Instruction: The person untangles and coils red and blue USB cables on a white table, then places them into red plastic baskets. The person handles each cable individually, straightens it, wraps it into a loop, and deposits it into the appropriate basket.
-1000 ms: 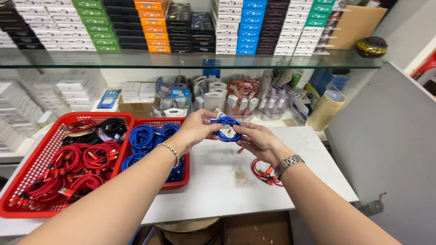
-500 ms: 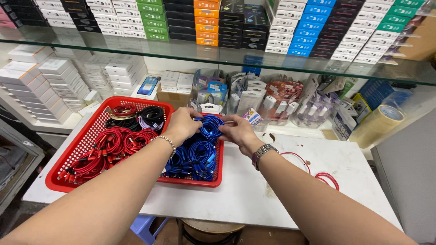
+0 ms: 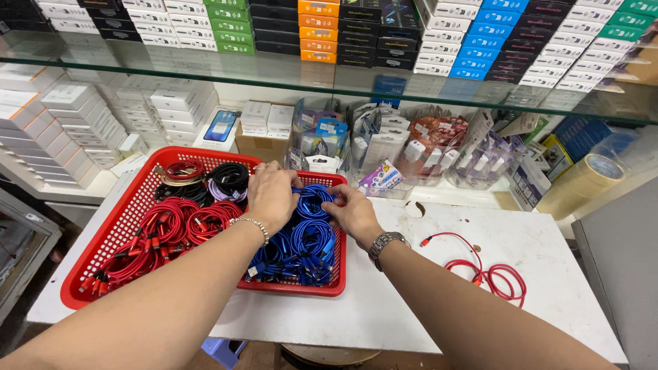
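Observation:
My left hand (image 3: pixel 273 195) and my right hand (image 3: pixel 354 211) both grip a coiled blue cable (image 3: pixel 314 203) low over the right end of a red plastic basket (image 3: pixel 103 240). The coil touches the pile of blue cable coils (image 3: pixel 301 250) that fills that end. The left wrist wears a bead bracelet, the right a metal watch. Red cable coils (image 3: pixel 168 223) fill the basket's left and middle, with black coils (image 3: pixel 229 177) at the back.
A loose red cable (image 3: pixel 490 274) lies uncoiled on the white table (image 3: pixel 411 301) to the right. Boxes and packaged accessories crowd the back under a glass shelf (image 3: pixel 329 79). A tape roll (image 3: pixel 589 177) stands at far right.
Both hands carried the blue coil from above the table centre leftwards and down into the basket's blue pile. The camera view shifted left with them.

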